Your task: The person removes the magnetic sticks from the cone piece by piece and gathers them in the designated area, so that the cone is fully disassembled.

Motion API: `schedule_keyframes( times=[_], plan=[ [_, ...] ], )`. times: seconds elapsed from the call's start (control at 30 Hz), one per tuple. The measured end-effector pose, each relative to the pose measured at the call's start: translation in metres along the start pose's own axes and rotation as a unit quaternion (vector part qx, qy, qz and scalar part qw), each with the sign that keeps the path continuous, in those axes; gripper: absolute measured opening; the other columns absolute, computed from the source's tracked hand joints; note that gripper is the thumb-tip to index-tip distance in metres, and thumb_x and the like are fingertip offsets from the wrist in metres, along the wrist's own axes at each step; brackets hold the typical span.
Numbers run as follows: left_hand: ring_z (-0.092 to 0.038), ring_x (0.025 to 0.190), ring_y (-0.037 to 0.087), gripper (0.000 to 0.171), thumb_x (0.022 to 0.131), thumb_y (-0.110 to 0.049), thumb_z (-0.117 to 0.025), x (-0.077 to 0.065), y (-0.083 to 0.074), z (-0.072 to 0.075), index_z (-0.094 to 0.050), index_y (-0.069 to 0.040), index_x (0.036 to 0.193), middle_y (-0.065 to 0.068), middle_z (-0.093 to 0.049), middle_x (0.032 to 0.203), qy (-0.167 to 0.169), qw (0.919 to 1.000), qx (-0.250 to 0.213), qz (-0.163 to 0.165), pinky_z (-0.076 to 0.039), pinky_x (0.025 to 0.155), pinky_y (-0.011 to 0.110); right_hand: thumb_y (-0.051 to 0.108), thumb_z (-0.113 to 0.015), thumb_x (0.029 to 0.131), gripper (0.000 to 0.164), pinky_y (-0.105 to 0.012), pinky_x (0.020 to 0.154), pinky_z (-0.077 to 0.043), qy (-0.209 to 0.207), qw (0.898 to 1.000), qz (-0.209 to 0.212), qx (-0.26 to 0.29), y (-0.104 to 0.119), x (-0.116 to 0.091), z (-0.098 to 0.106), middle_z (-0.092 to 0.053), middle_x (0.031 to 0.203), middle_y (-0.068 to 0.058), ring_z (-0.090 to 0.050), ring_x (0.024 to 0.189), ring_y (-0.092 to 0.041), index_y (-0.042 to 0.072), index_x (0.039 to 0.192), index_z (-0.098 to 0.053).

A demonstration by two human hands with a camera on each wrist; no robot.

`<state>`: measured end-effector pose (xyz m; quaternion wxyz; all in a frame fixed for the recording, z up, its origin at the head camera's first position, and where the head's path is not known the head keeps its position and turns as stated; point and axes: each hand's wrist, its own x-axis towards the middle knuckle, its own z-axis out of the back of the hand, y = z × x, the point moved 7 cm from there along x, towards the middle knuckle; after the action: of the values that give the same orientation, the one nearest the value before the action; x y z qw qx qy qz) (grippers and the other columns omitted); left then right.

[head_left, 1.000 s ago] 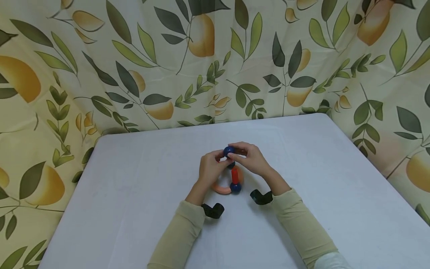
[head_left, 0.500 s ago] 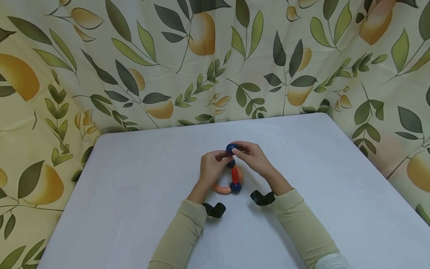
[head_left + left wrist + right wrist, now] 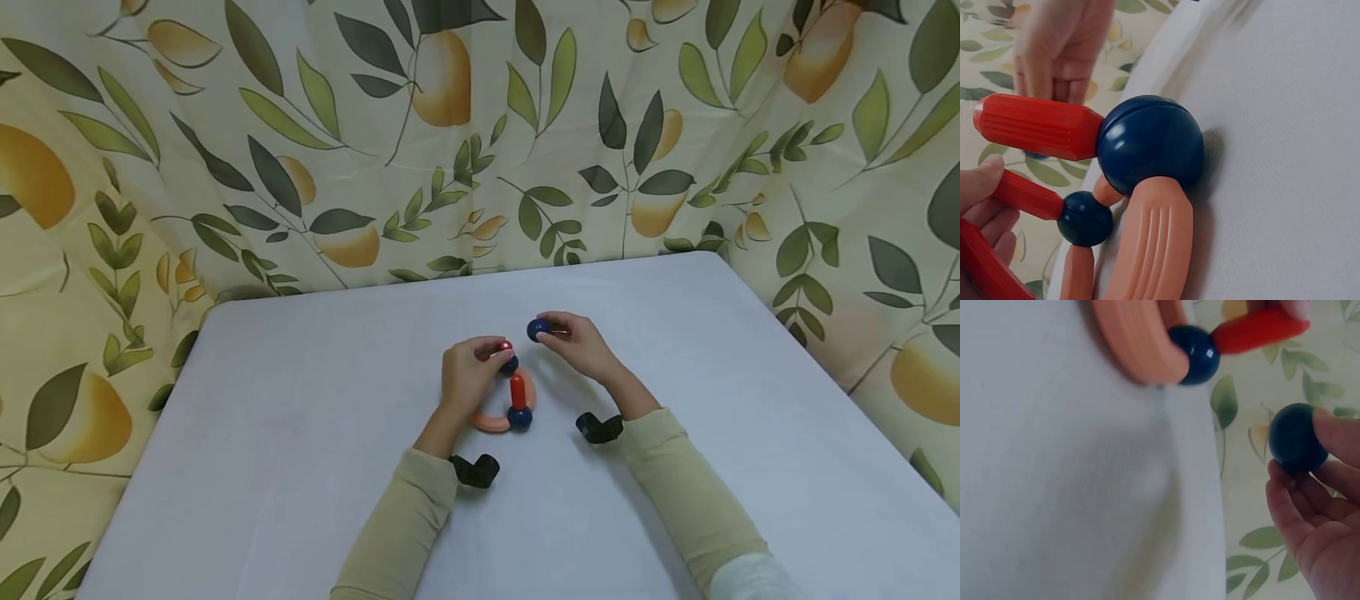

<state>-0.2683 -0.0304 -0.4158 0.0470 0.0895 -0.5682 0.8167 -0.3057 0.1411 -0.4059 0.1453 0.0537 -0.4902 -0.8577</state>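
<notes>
Curved orange pieces [image 3: 491,424] join with blue balls into a ring on the table. A ridged red rod [image 3: 518,392] stands upright on the near ball [image 3: 519,418]. My left hand [image 3: 468,375] pinches a second red rod [image 3: 1027,195] between thumb and fingers; its base meets the ring's far ball [image 3: 1085,219]. Beside the left palm, another red rod [image 3: 988,265] shows at the left wrist view's corner. Up and to the right, my right hand [image 3: 583,348] holds a loose blue ball [image 3: 1297,437] by thumb and fingertips, above the table and apart from the rods.
A white cloth covers the table [image 3: 300,458]. Small black wrist cameras [image 3: 477,472] jut inward from both wrists, low over the cloth. Behind the table's far edge hangs a curtain [image 3: 420,200] printed with leaves and fruit.
My right hand has carried the blue ball up and right, away from the left hand. The top of the pinched red rod now shows. My left hand stays nearly in place.
</notes>
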Motion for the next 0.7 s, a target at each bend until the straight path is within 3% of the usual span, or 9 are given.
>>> schedule_keyframes(
  times=[0.47,0.7],
  plan=[
    [-0.06,0.079,0.01,0.026,0.078,-0.017,-0.075,-0.001,0.006,0.001,-0.071,-0.005,0.101,-0.002,-0.069,0.092,-0.003,0.9998,-0.012,0.013,-0.05,0.067,0.023,0.004,-0.055,0.091,0.04,-0.045,0.095,-0.037,0.02,0.993,-0.023,-0.114,-0.037,0.011,0.012,-0.047,0.126,-0.029,-0.046,0.115,-0.038,-0.012,0.127,-0.046],
    [-0.061,0.096,0.017,0.032,0.077,-0.021,-0.076,-0.005,-0.002,0.009,-0.071,-0.011,0.107,0.001,-0.067,0.105,-0.013,0.9992,0.038,-0.003,-0.048,0.081,0.029,0.0,-0.053,0.091,0.04,-0.046,0.097,-0.035,0.027,0.989,-0.034,-0.14,-0.043,0.012,0.013,-0.044,0.128,-0.029,-0.042,0.118,-0.039,-0.012,0.128,-0.043]
  ],
)
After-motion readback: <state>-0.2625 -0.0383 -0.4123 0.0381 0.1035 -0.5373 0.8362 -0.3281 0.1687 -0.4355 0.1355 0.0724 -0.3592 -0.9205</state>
